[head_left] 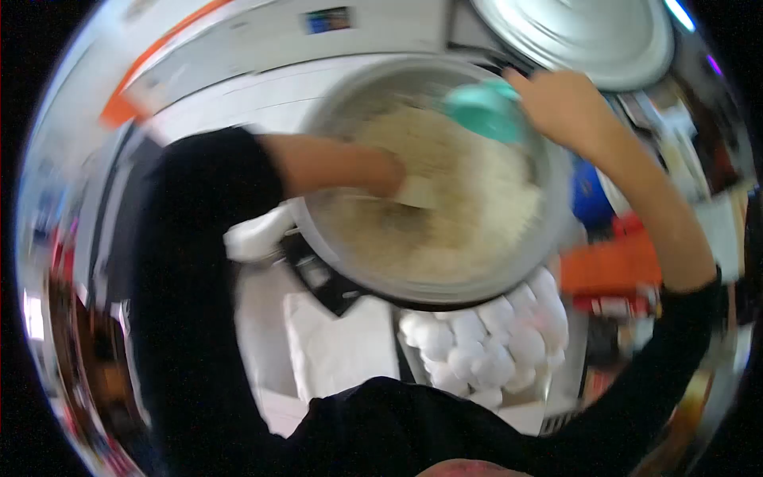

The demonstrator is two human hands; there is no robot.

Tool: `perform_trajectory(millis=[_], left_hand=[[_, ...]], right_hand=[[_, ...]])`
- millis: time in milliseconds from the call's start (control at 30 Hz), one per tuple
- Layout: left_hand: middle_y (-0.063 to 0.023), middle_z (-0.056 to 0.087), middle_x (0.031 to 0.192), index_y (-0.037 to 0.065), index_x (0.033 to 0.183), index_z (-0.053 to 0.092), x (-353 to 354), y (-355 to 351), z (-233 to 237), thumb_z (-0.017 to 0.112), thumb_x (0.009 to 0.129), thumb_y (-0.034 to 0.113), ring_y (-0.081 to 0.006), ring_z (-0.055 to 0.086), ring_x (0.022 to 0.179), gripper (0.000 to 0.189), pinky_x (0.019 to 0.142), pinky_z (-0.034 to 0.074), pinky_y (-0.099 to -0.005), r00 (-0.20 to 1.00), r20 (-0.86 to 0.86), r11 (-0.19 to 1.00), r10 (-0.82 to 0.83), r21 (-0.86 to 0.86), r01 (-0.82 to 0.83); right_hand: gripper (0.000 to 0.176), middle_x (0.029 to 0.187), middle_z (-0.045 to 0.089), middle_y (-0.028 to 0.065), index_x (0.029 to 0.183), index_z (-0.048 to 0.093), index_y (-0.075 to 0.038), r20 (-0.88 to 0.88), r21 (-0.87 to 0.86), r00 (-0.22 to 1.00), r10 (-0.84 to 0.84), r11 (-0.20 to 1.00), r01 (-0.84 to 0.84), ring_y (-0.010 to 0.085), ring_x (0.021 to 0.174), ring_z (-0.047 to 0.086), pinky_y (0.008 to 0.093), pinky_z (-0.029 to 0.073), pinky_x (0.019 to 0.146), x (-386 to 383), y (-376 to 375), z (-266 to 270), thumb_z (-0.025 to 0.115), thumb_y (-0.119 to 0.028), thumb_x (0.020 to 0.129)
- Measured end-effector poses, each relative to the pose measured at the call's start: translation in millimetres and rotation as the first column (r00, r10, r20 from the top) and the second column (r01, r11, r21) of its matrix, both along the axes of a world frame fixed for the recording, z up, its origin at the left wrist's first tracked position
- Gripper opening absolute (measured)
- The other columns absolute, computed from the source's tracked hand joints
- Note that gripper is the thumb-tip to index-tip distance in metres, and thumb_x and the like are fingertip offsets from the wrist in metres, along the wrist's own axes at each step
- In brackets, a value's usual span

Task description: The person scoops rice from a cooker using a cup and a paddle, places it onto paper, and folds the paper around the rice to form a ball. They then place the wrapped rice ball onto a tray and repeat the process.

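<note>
Keep the wide pot (pixel 559 195) steady at centre; work the pale food (pixel 493 222) inside gently, near to far; with the left hand (pixel 381 171), cannot tell if gripping; with the right hand (pixel 556 99), gripping the green cup (pixel 486 111) at far right, stay low

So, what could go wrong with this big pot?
Two things, perhaps. The right hand holds a teal cup over the far part of the pot, close to the rim, so a careless tilt might spill anything in it outside. And the left hand reaches in over the pale contents, its black sleeve near the rim; leaning further could drag the cuff in.
</note>
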State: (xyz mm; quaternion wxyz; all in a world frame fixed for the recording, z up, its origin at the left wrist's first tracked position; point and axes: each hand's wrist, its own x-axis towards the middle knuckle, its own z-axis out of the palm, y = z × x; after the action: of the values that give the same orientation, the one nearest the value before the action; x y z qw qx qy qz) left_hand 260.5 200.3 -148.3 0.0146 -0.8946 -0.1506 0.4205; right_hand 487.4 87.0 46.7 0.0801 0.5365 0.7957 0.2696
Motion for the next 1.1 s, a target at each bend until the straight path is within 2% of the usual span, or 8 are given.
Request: perform_trajectory(millis=[300, 433, 567, 667, 733, 933, 967, 1100], left_hand=[[-0.0097, 0.049, 0.127, 0.014, 0.117, 0.059, 58.7, 14.9, -19.0, 0.060, 0.080, 0.031, -0.0283, 0.047, 0.111, 0.040, 0.086, 0.043, -0.0429, 0.990, -0.134, 0.921, -0.047, 0.379, 0.095], [-0.0101, 0.058, 0.113, 0.011, 0.115, 0.059, 1.4, -44.4, 117.7, 0.058, 0.080, 0.023, -0.0288, 0.052, 0.107, 0.037, 0.084, 0.045, -0.0434, 0.973, 0.154, 0.936, 0.173, 0.282, -0.211], [-0.0192, 0.063, 0.079, -0.001, 0.108, 0.052, -119.9, -126.4, 168.5, 0.056, 0.081, 0.022, -0.0356, 0.062, 0.080, 0.036, 0.073, 0.049, -0.0439, 0.346, 0.871, 0.865, 0.348, -0.156, -0.476], [-0.0250, 0.060, 0.078, -0.004, 0.100, 0.049, -191.5, -198.4, 163.1, 0.049, 0.086, 0.019, -0.0409, 0.059, 0.079, 0.027, 0.068, 0.045, -0.0476, -0.344, 0.817, 0.713, 0.463, -0.574, -0.402], [-0.0248, 0.058, 0.079, -0.004, 0.100, 0.048, -224.3, -232.1, 134.7, 0.043, 0.090, 0.018, -0.0383, 0.058, 0.078, 0.025, 0.068, 0.044, -0.0450, -0.547, 0.764, 0.683, 0.342, -0.602, -0.414], [-0.0190, 0.050, 0.072, -0.002, 0.091, 0.047, -273.5, -299.2, 60.9, 0.041, 0.093, 0.021, -0.0310, 0.049, 0.064, 0.024, 0.061, 0.041, -0.0411, -0.765, 0.614, 0.611, 0.194, -0.686, -0.396], [-0.0144, 0.050, 0.069, -0.001, 0.087, 0.048, -283.2, -308.2, 67.8, 0.042, 0.093, 0.021, -0.0254, 0.048, 0.061, 0.024, 0.058, 0.040, -0.0391, -0.765, 0.500, 0.471, 0.406, -0.832, -0.293], [0.0040, 0.044, 0.063, 0.007, 0.093, 0.053, -277.0, -315.1, 85.6, 0.041, 0.096, 0.027, -0.0035, 0.039, 0.050, 0.024, 0.043, 0.030, -0.0183, -0.873, 0.253, 0.292, 0.416, -0.947, -0.136]], right_hand=[[0.013, 0.080, 0.065, 0.0100, 0.081, 0.066, -0.007, 0.256, -0.083, 0.966, 0.033, 0.997, -0.012, 0.0243, 0.075, 0.065, 0.0369, 0.050, 0.066, -4.5, 115.8, -149.3, 0.054, -0.010, 0.078], [0.014, 0.082, 0.066, 0.0123, 0.082, 0.069, -0.007, 0.364, -0.224, 0.918, 0.156, 0.971, -0.077, 0.0264, 0.081, 0.065, 0.0376, 0.051, 0.068, -19.5, 96.7, -149.6, 0.057, -0.012, 0.076], [0.012, 0.079, 0.065, 0.0171, 0.074, 0.068, -0.005, 0.270, -0.380, 0.954, 0.130, 0.925, -0.018, 0.0312, 0.078, 0.065, 0.0407, 0.051, 0.070, -36.9, 72.4, -142.4, 0.061, -0.013, 0.068], [0.013, 0.079, 0.065, 0.0193, 0.071, 0.068, -0.004, 0.205, -0.436, 0.977, 0.063, 0.899, 0.034, 0.0338, 0.079, 0.064, 0.0428, 0.050, 0.073, -50.4, 53.1, -134.7, 0.061, -0.013, 0.065], [0.014, 0.083, 0.065, 0.0198, 0.072, 0.068, -0.004, 0.222, -0.484, 0.974, 0.039, 0.872, 0.076, 0.0345, 0.081, 0.064, 0.0434, 0.049, 0.075, -65.2, 32.2, -126.4, 0.061, -0.013, 0.064], [0.035, 0.093, 0.062, 0.0246, 0.101, 0.061, 0.001, 0.061, -0.739, 0.995, 0.080, 0.673, -0.009, 0.0385, 0.092, 0.059, 0.0443, 0.046, 0.082, -104.5, 9.5, -121.3, 0.059, -0.010, 0.068], [0.037, 0.093, 0.061, 0.0245, 0.103, 0.060, -0.001, 0.132, -0.742, 0.988, 0.074, 0.669, 0.049, 0.0386, 0.092, 0.058, 0.0452, 0.046, 0.080, -107.8, 5.7, -118.5, 0.059, -0.009, 0.068], [0.032, 0.073, 0.062, 0.0235, 0.077, 0.062, 0.002, -0.132, -0.591, 0.979, 0.153, 0.781, -0.202, 0.0411, 0.070, 0.060, 0.0488, 0.048, 0.064, -104.2, -29.5, -84.8, 0.056, -0.029, 0.079]])
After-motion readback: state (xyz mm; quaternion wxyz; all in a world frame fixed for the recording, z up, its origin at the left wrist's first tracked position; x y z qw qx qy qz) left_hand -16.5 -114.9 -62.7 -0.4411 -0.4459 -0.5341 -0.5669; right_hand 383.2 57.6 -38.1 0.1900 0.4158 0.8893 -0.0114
